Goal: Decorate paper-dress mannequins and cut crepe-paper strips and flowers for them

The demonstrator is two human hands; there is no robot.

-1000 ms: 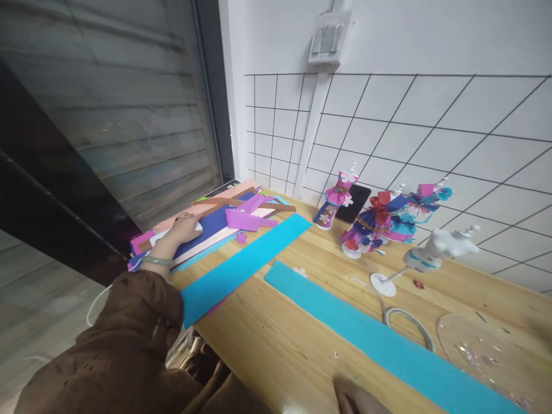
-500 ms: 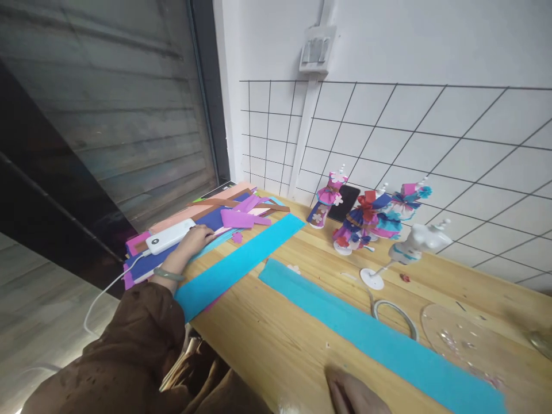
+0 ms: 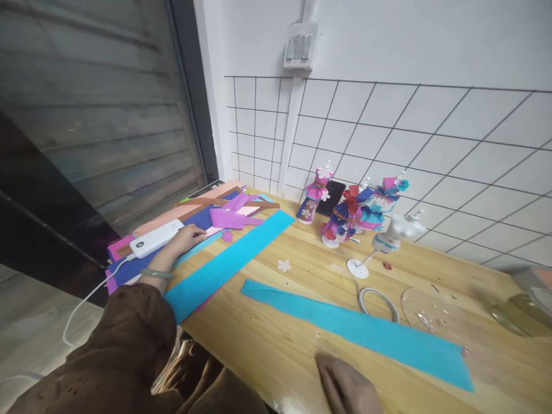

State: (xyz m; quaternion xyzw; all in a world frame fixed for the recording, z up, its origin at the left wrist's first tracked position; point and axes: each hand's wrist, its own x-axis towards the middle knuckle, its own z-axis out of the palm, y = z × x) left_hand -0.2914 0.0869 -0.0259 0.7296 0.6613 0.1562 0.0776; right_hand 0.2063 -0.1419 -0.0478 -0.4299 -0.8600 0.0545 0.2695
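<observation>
My left hand rests at the edge of a stack of coloured paper, beside a white power bank; its fingers are bent and what they hold, if anything, is hidden. A long blue strip lies diagonally right of that hand. My right hand is near the front edge, curled on the wood. Just beyond it, without touching, lies a second blue strip. Purple paper pieces lie on the stack. A pale paper flower sits between the strips.
Small mannequins in paper dresses stand along the back, with a bare white mannequin to their right. A tape roll, a clear round plate and a dark phone share the table.
The camera view has shifted. The second blue strip has moved towards me and turned flatter, uncovering the pale flower. Both hands look much the same.
</observation>
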